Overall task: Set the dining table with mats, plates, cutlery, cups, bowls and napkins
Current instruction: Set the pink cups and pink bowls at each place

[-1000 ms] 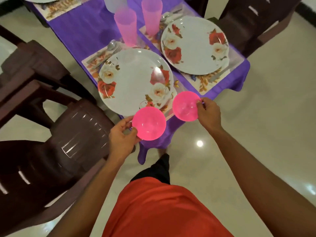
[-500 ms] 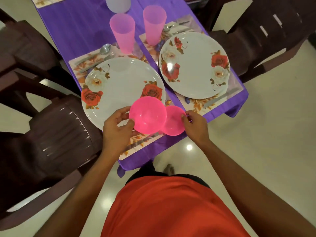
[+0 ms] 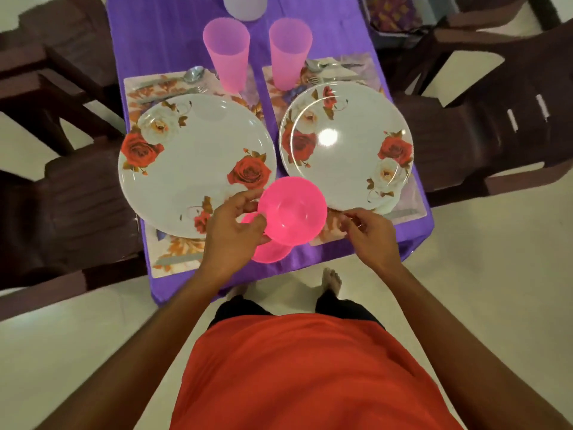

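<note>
My left hand (image 3: 234, 226) grips a pink bowl (image 3: 293, 211) by its left rim, above the table's near edge between the two plates. A second pink bowl (image 3: 269, 252) sits lower, partly hidden under the first bowl and my left hand, on the purple cloth (image 3: 155, 35). Just right of the bowls, my right hand (image 3: 370, 234) hovers with loosely curled fingers, touching neither. Two rose-patterned plates (image 3: 192, 162) (image 3: 347, 144) rest on floral mats (image 3: 139, 88) (image 3: 356, 65). Behind the plates stand two pink cups (image 3: 226, 54) (image 3: 290, 51). A spoon (image 3: 193, 74) lies on the left mat and cutlery (image 3: 319, 68) on the right mat.
Dark brown plastic chairs stand close on both sides of the table, left (image 3: 62, 197) and right (image 3: 496, 135). A pale container (image 3: 245, 6) stands at the far centre of the cloth. Pale floor tiles (image 3: 496, 274) surround the table, and my foot (image 3: 331, 280) is beside its near edge.
Both bowls came in over the table's near edge and now overlap. My right hand has let go of its bowl and drawn off to the right. My left hand still holds the upper bowl.
</note>
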Action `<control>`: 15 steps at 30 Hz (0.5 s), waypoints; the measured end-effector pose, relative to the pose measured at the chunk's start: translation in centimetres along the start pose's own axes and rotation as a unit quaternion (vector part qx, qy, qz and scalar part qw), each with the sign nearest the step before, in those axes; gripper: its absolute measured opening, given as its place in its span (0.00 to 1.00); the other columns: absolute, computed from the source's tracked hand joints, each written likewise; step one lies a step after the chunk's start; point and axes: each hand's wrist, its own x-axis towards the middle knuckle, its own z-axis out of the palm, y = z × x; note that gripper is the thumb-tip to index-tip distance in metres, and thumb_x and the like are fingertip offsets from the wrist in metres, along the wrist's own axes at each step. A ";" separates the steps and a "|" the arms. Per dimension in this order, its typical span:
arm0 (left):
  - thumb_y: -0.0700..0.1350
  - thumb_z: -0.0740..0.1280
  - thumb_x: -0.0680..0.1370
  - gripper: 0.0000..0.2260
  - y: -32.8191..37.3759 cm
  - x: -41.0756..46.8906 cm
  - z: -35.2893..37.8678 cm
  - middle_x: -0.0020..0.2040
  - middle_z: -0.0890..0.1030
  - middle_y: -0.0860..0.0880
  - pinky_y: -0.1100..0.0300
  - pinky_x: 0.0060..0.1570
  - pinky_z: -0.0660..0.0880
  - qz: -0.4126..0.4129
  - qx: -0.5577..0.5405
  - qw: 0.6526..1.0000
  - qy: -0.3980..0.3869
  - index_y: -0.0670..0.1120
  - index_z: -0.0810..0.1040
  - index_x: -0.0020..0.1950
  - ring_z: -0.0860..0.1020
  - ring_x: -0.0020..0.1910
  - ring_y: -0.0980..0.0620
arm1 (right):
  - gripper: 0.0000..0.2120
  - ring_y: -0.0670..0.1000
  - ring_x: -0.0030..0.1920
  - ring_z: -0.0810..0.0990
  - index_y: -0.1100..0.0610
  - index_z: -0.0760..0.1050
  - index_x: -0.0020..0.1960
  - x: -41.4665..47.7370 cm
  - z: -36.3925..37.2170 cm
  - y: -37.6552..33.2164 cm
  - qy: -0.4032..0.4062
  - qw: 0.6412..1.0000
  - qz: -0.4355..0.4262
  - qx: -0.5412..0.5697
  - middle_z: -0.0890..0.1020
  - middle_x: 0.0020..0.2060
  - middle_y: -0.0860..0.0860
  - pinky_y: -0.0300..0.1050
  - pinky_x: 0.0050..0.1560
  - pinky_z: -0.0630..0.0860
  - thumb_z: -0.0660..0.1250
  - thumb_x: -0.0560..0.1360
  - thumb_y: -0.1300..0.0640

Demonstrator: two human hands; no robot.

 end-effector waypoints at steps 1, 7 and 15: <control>0.34 0.67 0.77 0.19 -0.2 -0.4 1.5 0.56 0.81 0.49 0.50 0.38 0.84 0.003 0.002 1.000 0.008 0.51 0.79 0.64 0.83 0.52 0.47 | 0.08 0.41 0.41 0.79 0.53 0.84 0.53 0.7 -1.0 1.3 -0.007 1.000 -0.013 -0.001 0.85 0.42 0.46 0.36 0.44 0.73 0.68 0.80 0.53; 0.33 0.67 0.78 0.20 -1.4 -4.2 10.4 0.51 0.80 0.54 0.57 0.37 0.82 -0.011 -0.034 0.994 0.103 0.59 0.78 0.57 0.82 0.46 0.60 | 0.10 0.49 0.44 0.83 0.53 0.85 0.57 3.4 -5.3 7.9 -0.069 0.989 -0.120 -0.054 0.87 0.47 0.49 0.45 0.47 0.79 0.68 0.80 0.52; 0.33 0.66 0.79 0.16 -3.5 -8.2 17.0 0.53 0.82 0.49 0.57 0.40 0.83 -0.057 -0.115 0.963 0.238 0.52 0.77 0.61 0.83 0.47 0.54 | 0.11 0.56 0.46 0.83 0.50 0.83 0.60 5.4 -6.7 11.7 -0.110 0.954 -0.247 -0.131 0.86 0.49 0.53 0.43 0.43 0.73 0.68 0.80 0.54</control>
